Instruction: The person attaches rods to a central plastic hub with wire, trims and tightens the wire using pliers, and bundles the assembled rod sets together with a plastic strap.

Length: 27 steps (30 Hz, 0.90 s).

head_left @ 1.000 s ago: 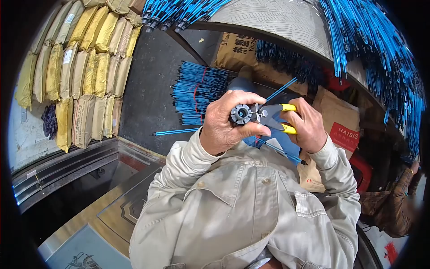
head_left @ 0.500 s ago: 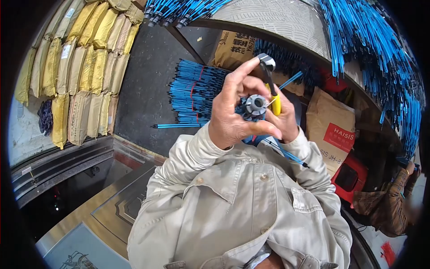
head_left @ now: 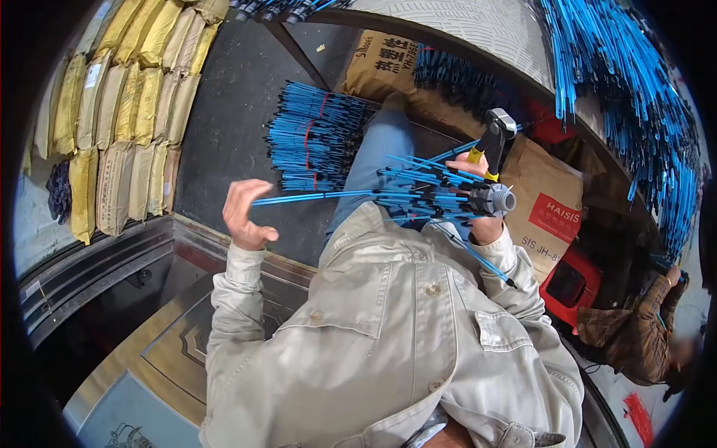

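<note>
My left hand (head_left: 245,215) is open, its fingers curved and apart around the dark tips of long thin blue rods (head_left: 314,196); contact cannot be made out. At the other side, my right hand (head_left: 485,228) is closed on a bundle of blue rods (head_left: 422,198), which has a grey ribbed, ring-shaped fitting (head_left: 493,200) at its right end. A tool with a yellow handle, black neck and squarish metal head (head_left: 499,123) rises from the same hand; its exact kind is unclear. The bundle lies above my lap and hides part of the hand.
Tied bundles of blue rods (head_left: 310,138) lie on the dark floor ahead. More rods (head_left: 620,112) hang over the bench edge (head_left: 441,33). Yellow-brown sacks (head_left: 112,187) are stacked left. A brown paper bag (head_left: 549,187) and another person (head_left: 635,328) are at right.
My left hand has moved left, away from the grey fitting, to the rod tips. My right hand has shifted right, turning the bundle sideways, with the tool still held.
</note>
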Available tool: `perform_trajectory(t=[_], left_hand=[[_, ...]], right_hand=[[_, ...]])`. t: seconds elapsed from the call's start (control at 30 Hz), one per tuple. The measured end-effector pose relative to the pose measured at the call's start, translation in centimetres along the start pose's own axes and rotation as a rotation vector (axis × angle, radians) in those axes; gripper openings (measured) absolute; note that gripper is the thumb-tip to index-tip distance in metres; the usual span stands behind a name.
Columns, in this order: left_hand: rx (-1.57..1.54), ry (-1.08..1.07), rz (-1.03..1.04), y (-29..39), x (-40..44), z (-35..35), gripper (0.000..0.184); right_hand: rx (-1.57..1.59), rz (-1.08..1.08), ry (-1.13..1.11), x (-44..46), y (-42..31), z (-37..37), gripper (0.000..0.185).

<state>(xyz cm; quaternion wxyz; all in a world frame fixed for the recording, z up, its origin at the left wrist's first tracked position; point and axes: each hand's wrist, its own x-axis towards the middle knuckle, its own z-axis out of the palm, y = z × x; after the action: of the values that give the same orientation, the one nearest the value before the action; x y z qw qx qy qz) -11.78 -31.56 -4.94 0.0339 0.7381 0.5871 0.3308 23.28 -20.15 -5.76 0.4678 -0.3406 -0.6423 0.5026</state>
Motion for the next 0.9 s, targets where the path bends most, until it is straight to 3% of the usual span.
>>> perform_trajectory(t=[0.03,0.13,0.17,0.27,0.3,0.37,0.43,0.47,0.53,0.6,0.67,0.8,0.9], left_hand=[[0.008,0.0,0.011,0.3,0.7,0.0,0.089],[-0.603,0.665,-0.245,3.0,1.1,1.3,0.086],[-0.602,0.682,-0.241,2.3,0.8,1.0,0.086],[-1.363,0.764,-0.526,-1.8,-1.7,-0.4,0.071],[-1.368,0.773,-0.533,-2.8,-2.7,0.7,0.071],[-1.043,0.361,-0.972,-4.5,-4.7,4.0,0.089],[-0.712,0.066,-0.637,-2.4,-6.6,8.4,0.069],[-0.529,-0.068,-0.38,-2.0,-6.9,10.5,0.097],[-0.609,-0.18,-0.167,2.2,-2.9,10.9,0.122],[-0.55,-0.152,0.065,5.2,1.7,10.8,0.132],[-0.646,-0.093,0.168,8.8,6.3,9.7,0.13],[-0.843,0.01,0.164,13.1,9.6,9.4,0.125],[-0.954,0.133,-0.221,13.6,10.2,8.6,0.105]], right_hand=[[0.003,0.025,-0.021,0.4,-0.2,0.2,0.029],[-0.001,0.098,-0.079,0.0,-0.8,0.5,0.029],[-0.017,0.036,-0.081,0.2,-0.8,0.5,0.028],[-0.052,-0.068,-0.089,-0.4,-0.4,0.2,0.026],[-0.046,-0.025,-0.078,-1.0,0.3,-0.3,0.025],[-0.032,0.061,-0.05,-1.9,1.1,-1.2,0.023],[-0.021,0.096,-0.032,-2.6,1.3,-1.5,0.023],[-0.005,0.127,-0.015,-2.8,1.3,-1.5,0.023],[0.011,0.152,0.003,-2.7,1.0,-1.3,0.023],[-0.089,0.034,-0.034,-1.7,0.1,-0.5,0.024],[-0.132,-0.035,-0.049,-1.1,-0.4,0.6,0.024],[0.079,0.051,0.046,0.5,-1.5,3.5,0.022],[0.244,0.204,0.105,1.9,-4.0,5.7,0.017]])
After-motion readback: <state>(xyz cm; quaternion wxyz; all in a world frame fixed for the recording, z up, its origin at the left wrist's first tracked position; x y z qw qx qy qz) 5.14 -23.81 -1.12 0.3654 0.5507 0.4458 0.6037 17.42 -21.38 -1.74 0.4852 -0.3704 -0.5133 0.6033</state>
